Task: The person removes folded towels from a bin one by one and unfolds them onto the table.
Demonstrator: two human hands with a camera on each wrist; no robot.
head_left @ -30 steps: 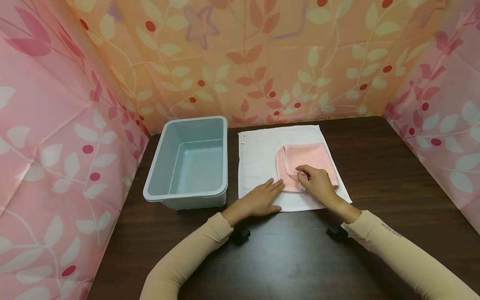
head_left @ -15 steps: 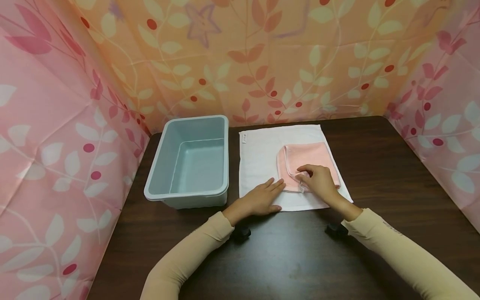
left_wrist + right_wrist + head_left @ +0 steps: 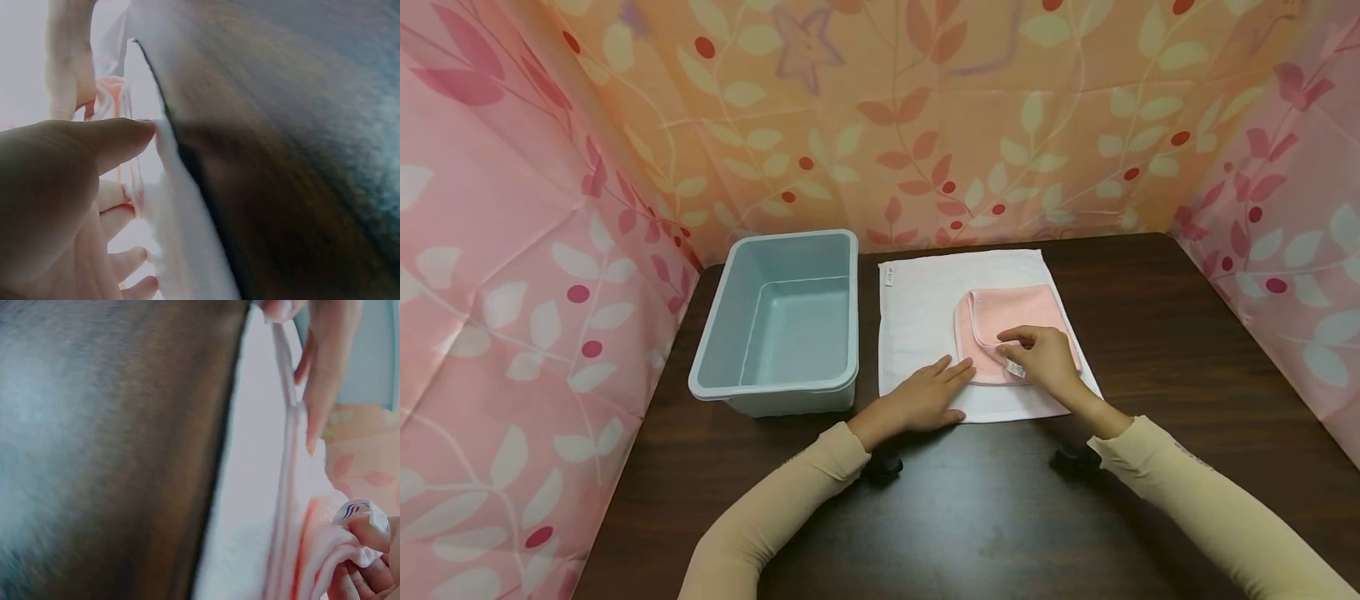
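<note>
A folded pink towel (image 3: 1011, 308) with pale edging lies on the right part of a spread white towel (image 3: 916, 321). My right hand (image 3: 1045, 360) pinches a turned-up corner of the pink towel, where a small white label (image 3: 1016, 367) sticks out. In the right wrist view the label (image 3: 361, 514) shows printed marks beside the thumb. My left hand (image 3: 921, 397) rests with straight, spread fingers on the white towel, its fingertips at the pink towel's near left corner. The left wrist view shows the left thumb (image 3: 119, 142) along the white towel's near edge.
To the left stands a light blue-grey plastic tub (image 3: 700, 367), nothing visible inside. Everything sits on a dark brown wooden table (image 3: 970, 517). Floral cloth (image 3: 925, 125) hangs behind and at both sides. Dark objects (image 3: 883, 467) show under each wrist.
The right hand has shifted slightly right with the pinched corner, and the label has swung into clearer view. My left hand has stayed in place.
</note>
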